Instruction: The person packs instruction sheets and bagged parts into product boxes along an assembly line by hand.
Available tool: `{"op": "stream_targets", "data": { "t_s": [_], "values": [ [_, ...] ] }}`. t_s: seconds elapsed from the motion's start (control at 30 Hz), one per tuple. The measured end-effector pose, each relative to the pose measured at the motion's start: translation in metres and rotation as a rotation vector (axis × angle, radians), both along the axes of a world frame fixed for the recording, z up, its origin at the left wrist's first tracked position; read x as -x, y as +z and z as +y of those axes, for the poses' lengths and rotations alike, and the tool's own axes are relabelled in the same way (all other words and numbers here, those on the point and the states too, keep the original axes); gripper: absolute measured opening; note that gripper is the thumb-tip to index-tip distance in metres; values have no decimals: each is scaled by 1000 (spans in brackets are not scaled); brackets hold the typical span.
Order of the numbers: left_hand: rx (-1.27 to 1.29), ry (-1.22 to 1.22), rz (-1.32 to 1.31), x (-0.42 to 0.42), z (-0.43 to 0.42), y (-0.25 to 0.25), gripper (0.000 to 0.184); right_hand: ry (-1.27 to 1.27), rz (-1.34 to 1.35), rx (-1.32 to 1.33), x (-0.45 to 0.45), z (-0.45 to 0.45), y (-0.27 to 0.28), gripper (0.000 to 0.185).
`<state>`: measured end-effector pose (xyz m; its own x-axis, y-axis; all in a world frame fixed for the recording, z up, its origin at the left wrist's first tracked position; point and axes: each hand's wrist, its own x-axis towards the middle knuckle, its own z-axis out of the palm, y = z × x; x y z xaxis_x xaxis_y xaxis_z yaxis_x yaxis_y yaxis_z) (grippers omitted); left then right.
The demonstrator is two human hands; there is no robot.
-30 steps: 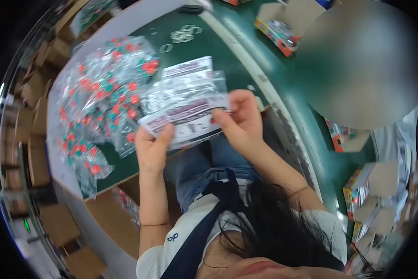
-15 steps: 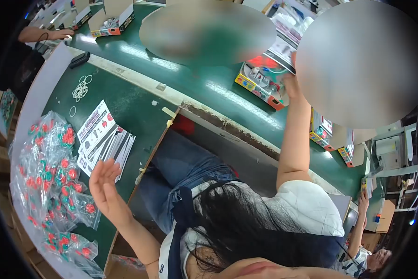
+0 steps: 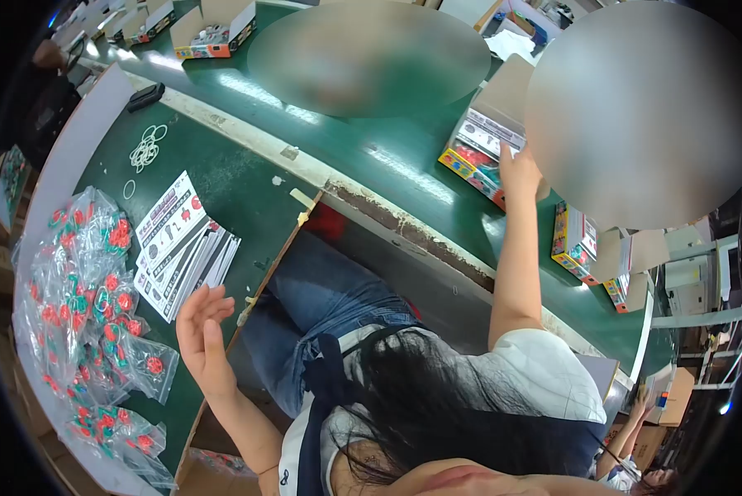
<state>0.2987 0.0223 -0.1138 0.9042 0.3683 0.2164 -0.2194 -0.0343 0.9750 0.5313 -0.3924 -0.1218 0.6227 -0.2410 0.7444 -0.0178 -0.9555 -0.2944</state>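
My right hand (image 3: 521,174) is at an open colourful box (image 3: 485,186) on the far green surface, its thumb against a printed leaflet (image 3: 491,132) lying over red and green contents; some of its fingers are hidden. My left hand (image 3: 206,326) hovers with fingers apart and slightly bent, holding nothing, just below a fanned stack of printed leaflets (image 3: 181,248). Left of that stack lies a heap of clear plastic bags (image 3: 90,306) with red and green pieces inside.
Rubber bands (image 3: 146,149) and a black object (image 3: 145,97) lie on my table. More open boxes stand at the far left (image 3: 214,33) and at right (image 3: 573,240). A pale ledge (image 3: 222,124) divides the two surfaces. Another person works at lower right.
My right hand has moved the leaflet down into the box, which has shifted slightly right. My left hand has moved a little right. The person at upper left has drawn their hand back.
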Motion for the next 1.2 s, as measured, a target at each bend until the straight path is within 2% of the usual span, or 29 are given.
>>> {"op": "stream_targets", "data": {
  "t_s": [0.03, 0.1, 0.17, 0.27, 0.3, 0.37, 0.4, 0.47, 0.53, 0.6, 0.63, 0.73, 0.83, 0.9, 0.93, 1.0, 1.03, 1.13, 1.2],
  "values": [
    [-6, 18, 11, 0, 0, -1, 35, -90, -51, 282, 5, 7, 3, 46],
    [38, 25, 34, -5, -3, -4, 34, 131, 444, 335, -3, -17, -24, 37],
    [62, 45, 70, -1, -5, -3, 31, 119, 705, 112, -7, -20, -24, 36],
    [120, -15, 81, -5, -12, 6, 28, 363, 260, 143, 2, 39, 25, 31],
    [94, -31, 84, -6, -15, 11, 27, 537, 19, 85, -5, 58, 36, 29],
    [-19, -76, 85, -11, -20, 13, 26, 911, 143, -380, 11, 133, 51, 27],
    [-104, -105, 81, -14, -23, 11, 25, 972, 149, -404, 20, 167, 54, 27],
    [-277, -80, 63, -14, -32, 21, 22, 1336, 585, -337, 33, 236, 62, 32],
    [-395, -20, 72, -4, -32, 23, 22, 1303, 839, -120, 42, 293, 66, 35],
    [-589, -21, 67, 7, -30, 26, 21, 1371, 1146, -113, 12, 343, 41, 31],
    [-592, 6, 73, 15, -23, 25, 21, 1397, 1147, -99, 7, 354, 33, 31],
    [-670, 195, 271, 56, 12, 18, 19, 1454, 1357, -270, -4, 380, 19, 31],
    [-763, 517, 384, 103, 50, 3, 21, 1500, 1252, -294, -1, 380, 12, 32],
    [-1013, 668, 467, 126, 76, -7, 23, 1506, 1211, -311, 5, 377, 10, 33],
    [-1010, 662, 467, 133, 88, -14, 23, 1463, 1169, -271, 8, 377, 12, 33],
    [-1179, 775, 496, 141, 108, -27, 23, 1372, 1082, -187, 15, 374, 21, 34],
    [-1174, 771, 493, 140, 116, -30, 23, 1365, 1083, -184, 20, 373, 27, 34],
    [-1396, 612, 433, 138, 134, -38, 16, 1142, 628, 345, 41, 370, 47, 36],
    [-1409, 610, 398, 135, 139, -36, 15, 1189, 598, 308, 47, 367, 58, 33]
  ]
}}
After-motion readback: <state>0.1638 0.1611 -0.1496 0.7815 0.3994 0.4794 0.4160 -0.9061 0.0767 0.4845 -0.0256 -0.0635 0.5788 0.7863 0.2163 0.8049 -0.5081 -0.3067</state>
